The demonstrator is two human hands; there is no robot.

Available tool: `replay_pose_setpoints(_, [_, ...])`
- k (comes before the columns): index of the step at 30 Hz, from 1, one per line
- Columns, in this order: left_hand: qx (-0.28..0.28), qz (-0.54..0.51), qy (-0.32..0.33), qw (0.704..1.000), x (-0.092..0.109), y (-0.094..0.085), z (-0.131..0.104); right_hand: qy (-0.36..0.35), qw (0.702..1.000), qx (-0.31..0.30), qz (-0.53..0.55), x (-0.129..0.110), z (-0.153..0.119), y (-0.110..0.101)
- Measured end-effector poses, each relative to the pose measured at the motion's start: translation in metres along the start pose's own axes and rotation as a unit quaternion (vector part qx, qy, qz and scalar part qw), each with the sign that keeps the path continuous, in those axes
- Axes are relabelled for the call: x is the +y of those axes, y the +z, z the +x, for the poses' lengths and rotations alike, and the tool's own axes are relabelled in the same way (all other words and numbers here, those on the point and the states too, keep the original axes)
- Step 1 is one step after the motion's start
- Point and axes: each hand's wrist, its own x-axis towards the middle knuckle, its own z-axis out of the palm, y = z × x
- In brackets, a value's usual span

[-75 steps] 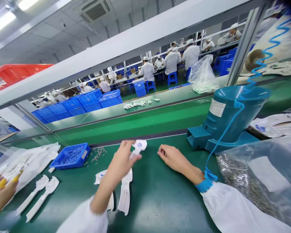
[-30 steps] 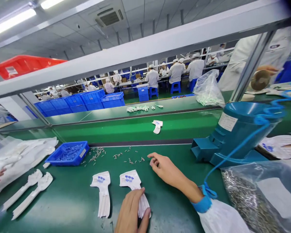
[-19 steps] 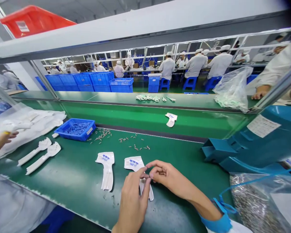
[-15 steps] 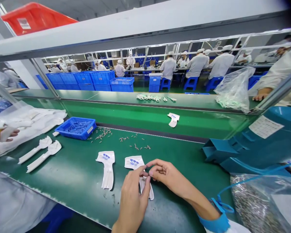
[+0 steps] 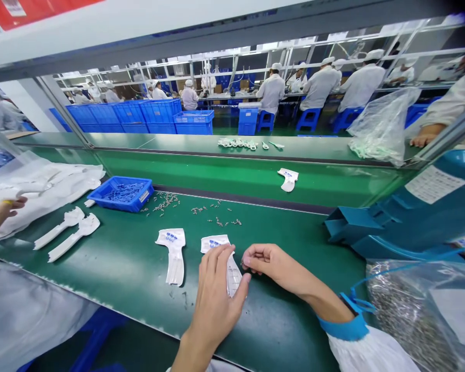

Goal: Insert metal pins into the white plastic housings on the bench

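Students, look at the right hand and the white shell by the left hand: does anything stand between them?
Nothing visible separates the right hand from the white shell's handle at fingertip level. Lower down, the left hand's thumb stands between.

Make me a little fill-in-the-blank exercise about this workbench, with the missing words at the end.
The shallow tray holds small parts coloured ____.
The white shell nearest the right hand is partly covered by the person's ____ hand.
The teal container stands towards the picture's ____ side.
The surface of the bench is coloured ____.

Missing words: blue; left; right; green.
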Motion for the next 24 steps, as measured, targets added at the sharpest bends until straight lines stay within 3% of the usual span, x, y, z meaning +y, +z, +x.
replay_pose_setpoints(4, [-0.110,0.053,-0.043,0.992,-0.006,-0.001,-0.001,-0.001,0.992,-0.035,-0.118,-0.010,-0.008,-0.001])
replay_pose_setpoints(7, [-0.198,0.016,-0.031,0.980,-0.009,-0.004,-0.004,-0.005,0.974,-0.069,-0.217,-0.017,-0.011,0.004])
replay_pose_setpoints(10, [-0.243,-0.032,-0.013,0.970,-0.009,-0.009,-0.007,-0.014,0.952,-0.088,-0.293,-0.021,-0.011,0.010])
replay_pose_setpoints(15, [-0.209,-0.054,-0.035,0.976,-0.007,-0.006,-0.007,0.009,0.935,-0.090,-0.343,-0.025,-0.008,0.016])
replay_pose_setpoints(24, [-0.177,-0.015,0.014,0.984,-0.007,0.006,-0.011,0.028,0.875,-0.054,-0.481,-0.034,-0.009,0.023])
